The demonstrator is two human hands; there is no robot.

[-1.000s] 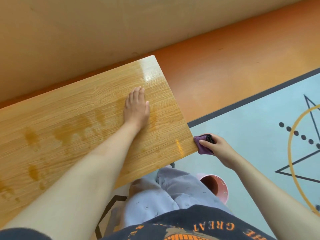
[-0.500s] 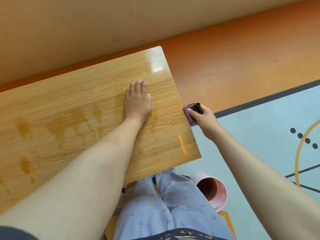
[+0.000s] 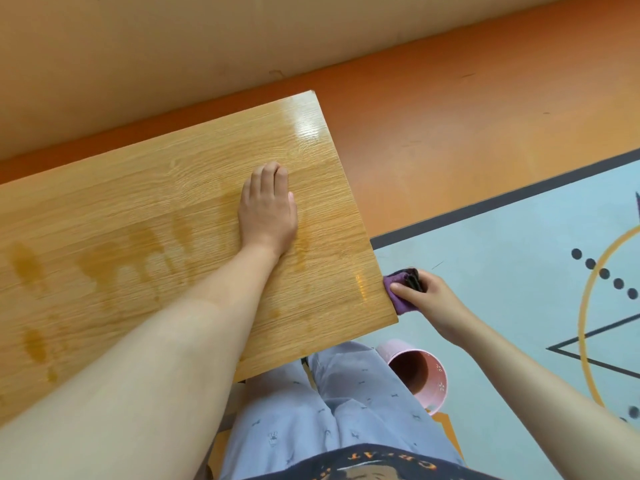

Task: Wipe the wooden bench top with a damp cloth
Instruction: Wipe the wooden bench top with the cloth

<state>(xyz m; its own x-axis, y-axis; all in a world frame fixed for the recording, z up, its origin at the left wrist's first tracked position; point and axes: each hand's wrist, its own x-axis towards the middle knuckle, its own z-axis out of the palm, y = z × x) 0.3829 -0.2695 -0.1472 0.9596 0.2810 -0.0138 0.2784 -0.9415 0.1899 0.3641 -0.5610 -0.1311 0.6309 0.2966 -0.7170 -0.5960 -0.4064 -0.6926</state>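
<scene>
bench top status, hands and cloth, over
Left hand flat on bench top. Right hand grips purple cloth at the bench's end edge. Damp patches on top. Only left arm in the way.

upside-down orange "great", partly legible, on dark shirt (image 3: 311, 468)

Pale lilac-grey trousers (image 3: 277, 420) dotted with tiny dark motifs are worn. Just below the trousers, a dark navy shirt (image 3: 311, 469) printed with orange lettering is seen. The left hand (image 3: 268, 209), right hand (image 3: 429, 301) and both forearms are left bare.
</scene>
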